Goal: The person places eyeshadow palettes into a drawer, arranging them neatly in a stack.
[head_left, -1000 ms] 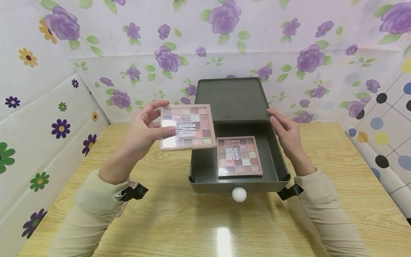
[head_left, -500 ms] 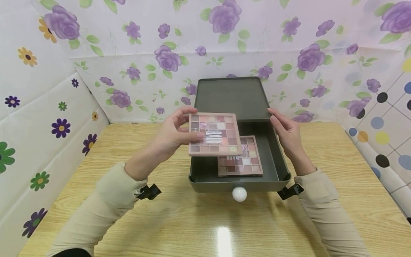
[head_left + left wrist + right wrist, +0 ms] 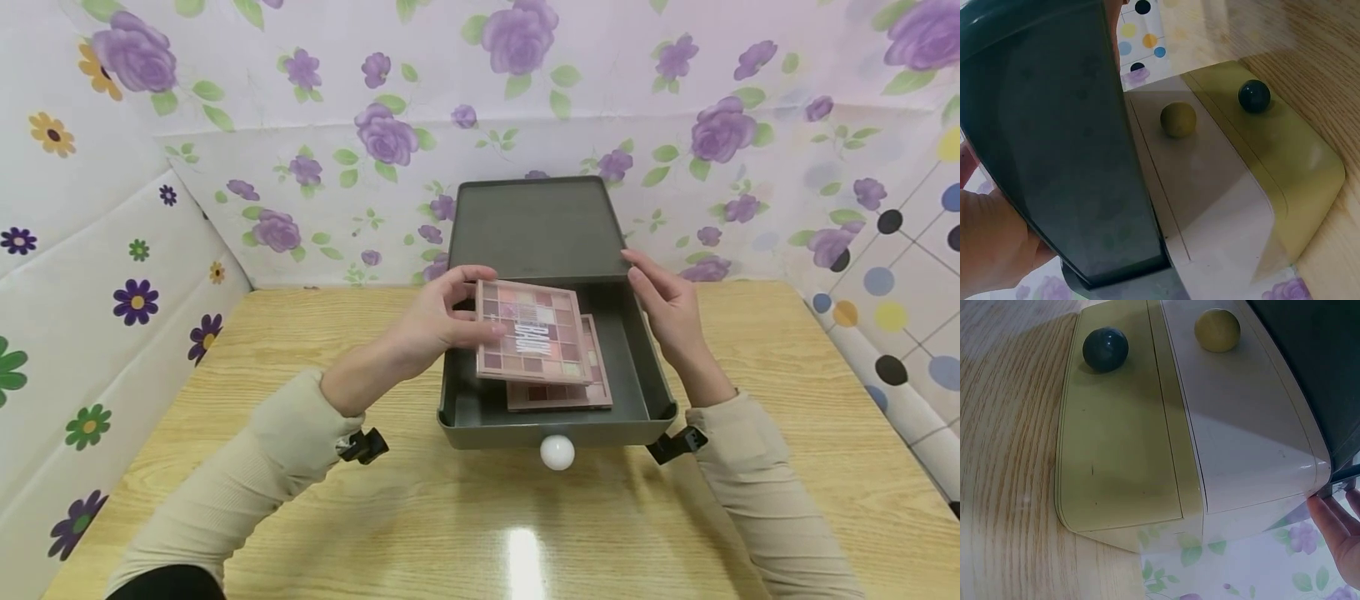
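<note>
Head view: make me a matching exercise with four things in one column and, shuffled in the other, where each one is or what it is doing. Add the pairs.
Things:
1. Left hand
2. Right hand
3. Lower palette
4. White knob

Places and states:
A. On the front of the open grey drawer
B. Holding the upper palette
C. Lying in the drawer, partly hidden from view
D. At the right edge of the cabinet

Right pairs: 1-B, 2-D, 3-C, 4-A
</note>
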Demonstrator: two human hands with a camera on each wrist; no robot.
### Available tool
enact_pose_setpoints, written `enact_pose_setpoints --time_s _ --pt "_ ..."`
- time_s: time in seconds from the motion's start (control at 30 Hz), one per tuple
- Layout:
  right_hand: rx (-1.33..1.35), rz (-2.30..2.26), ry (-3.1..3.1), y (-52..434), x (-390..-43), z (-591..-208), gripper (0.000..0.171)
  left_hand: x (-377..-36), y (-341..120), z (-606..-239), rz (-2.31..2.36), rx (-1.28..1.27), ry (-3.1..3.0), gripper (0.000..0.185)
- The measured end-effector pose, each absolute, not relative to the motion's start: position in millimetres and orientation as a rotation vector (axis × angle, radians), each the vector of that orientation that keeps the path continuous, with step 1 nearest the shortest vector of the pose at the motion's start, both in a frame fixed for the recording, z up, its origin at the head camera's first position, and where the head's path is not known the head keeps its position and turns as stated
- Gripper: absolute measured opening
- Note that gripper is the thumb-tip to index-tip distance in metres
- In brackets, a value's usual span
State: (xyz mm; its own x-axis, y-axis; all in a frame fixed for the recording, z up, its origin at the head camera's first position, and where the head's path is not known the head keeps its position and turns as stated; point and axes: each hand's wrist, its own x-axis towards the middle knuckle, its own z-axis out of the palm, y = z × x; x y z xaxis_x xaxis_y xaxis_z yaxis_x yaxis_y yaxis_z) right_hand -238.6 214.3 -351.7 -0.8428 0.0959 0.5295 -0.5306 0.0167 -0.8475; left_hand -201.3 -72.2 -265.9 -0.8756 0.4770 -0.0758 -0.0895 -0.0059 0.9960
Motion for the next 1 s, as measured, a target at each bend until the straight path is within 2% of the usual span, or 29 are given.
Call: enact_pose_setpoints --time_s 0.47,0.7,1.0 --pt "0.442 1.922 -1.871 216 -238 -352 0.025 -197 -54 -267 1.667 0.46 2.003 0.069" --pt "0.428 1.945 -1.857 216 -237 -352 0.024 -194 -49 -267 1.139 0.713 2.494 0.072" --pt "0.433 1.932 -1.857 214 -237 -352 0.024 -194 -46 -266 0.62 0.908 2.805 0.065"
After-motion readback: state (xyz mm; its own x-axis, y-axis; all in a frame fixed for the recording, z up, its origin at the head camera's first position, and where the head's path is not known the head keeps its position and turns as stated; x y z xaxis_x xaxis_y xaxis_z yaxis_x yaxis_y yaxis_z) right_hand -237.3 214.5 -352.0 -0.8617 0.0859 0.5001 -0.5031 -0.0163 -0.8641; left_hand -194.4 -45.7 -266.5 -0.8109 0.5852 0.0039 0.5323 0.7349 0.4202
